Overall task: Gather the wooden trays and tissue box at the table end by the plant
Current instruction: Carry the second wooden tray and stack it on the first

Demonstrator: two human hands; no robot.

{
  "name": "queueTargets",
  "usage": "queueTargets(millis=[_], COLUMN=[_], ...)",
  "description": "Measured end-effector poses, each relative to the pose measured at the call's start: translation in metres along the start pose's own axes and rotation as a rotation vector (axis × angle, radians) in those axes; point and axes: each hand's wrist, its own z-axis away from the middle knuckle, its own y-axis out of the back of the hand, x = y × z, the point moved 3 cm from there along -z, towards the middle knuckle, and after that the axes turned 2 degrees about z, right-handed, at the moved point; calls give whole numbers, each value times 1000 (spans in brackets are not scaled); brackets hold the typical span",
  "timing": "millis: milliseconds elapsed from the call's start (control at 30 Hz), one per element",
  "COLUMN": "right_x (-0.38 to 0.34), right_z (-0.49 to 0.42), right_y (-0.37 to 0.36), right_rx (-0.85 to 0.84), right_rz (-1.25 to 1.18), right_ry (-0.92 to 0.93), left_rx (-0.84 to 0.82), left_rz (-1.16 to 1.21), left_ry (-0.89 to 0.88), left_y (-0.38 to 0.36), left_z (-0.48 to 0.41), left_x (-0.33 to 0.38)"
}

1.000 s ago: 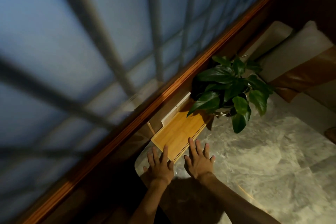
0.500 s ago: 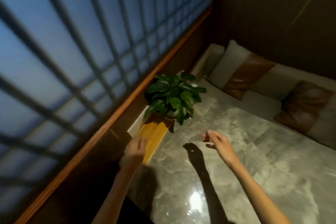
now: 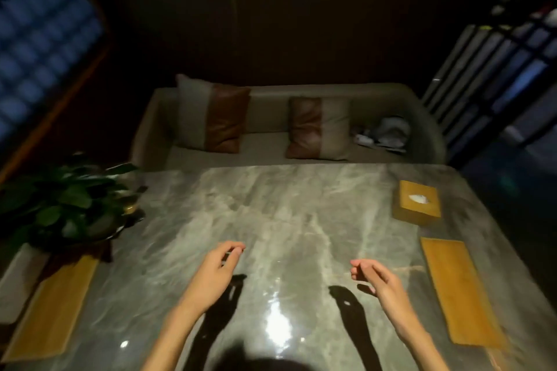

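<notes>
My left hand (image 3: 211,275) and right hand (image 3: 381,280) float over the middle of the desk (image 3: 289,214). Each grip is empty, fingers loosely curled. One wooden tray (image 3: 49,307) lies flat at the left end, just beside the plant (image 3: 66,205). Another tray (image 3: 461,292) lies at the right end, with the tissue box (image 3: 417,202) just past it.

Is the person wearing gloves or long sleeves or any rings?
No. The left hand and right hand are bare, with no gloves. Both forearms show uncovered right down to the bottom edge of the picture, so no sleeves can be seen. No watch, bracelet or ring shows on the wrists or fingers, though the light is dim.
</notes>
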Motion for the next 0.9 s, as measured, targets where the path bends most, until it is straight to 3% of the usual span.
queueTargets(millis=[300,467,633,833,900], right_x=[16,26,50,93,112], right_z=[40,72,66,-18,-54], right_y=[121,170,246,336,360], right_rx=[272,356,421,508,378], right_rz=[44,83,62,39,65], right_ry=[37,34,-54,-222,-322], left_rx=[-305,-442,-460,-403,-369], left_rz=[-122,-75,-18,-77,-113], left_ry=[-187,-239,-130,147,220], left_y=[-128,-206,-307,-437,-477], left_z=[-52,-65,-68,-86,-90], left_x=[105,145,150,138,133])
